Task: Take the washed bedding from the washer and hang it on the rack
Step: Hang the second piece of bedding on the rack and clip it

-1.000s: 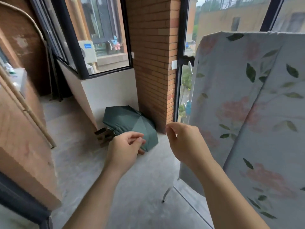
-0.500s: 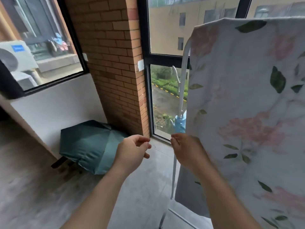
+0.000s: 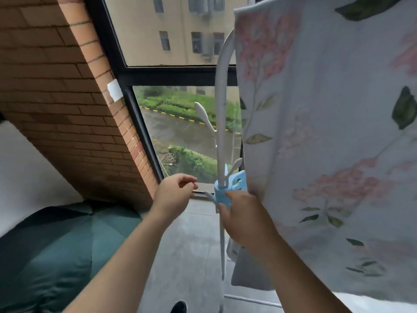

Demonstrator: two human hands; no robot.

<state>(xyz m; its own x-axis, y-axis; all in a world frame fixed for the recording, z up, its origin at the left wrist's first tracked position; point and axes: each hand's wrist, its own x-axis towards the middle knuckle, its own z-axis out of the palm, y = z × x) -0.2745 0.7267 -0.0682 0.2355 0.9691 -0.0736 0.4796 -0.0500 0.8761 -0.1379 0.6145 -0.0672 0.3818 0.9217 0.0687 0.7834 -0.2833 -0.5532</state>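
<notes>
While I look down past my forearms, my right hand (image 3: 242,219) sits against the blue clip (image 3: 228,192) on the rack pole (image 3: 222,114), fingers curled around it from this side; how firmly it grips I cannot tell. My left hand (image 3: 174,195) hovers just left of the pole, loosely curled and empty. Right of the pole, the flowered sheet (image 3: 327,143) already hangs over the rack. Left of the pole lies a green umbrella (image 3: 58,249), with the window (image 3: 180,123) beyond. I judge that tugging the clip could rock the light pole and slide the damp sheet off.
</notes>
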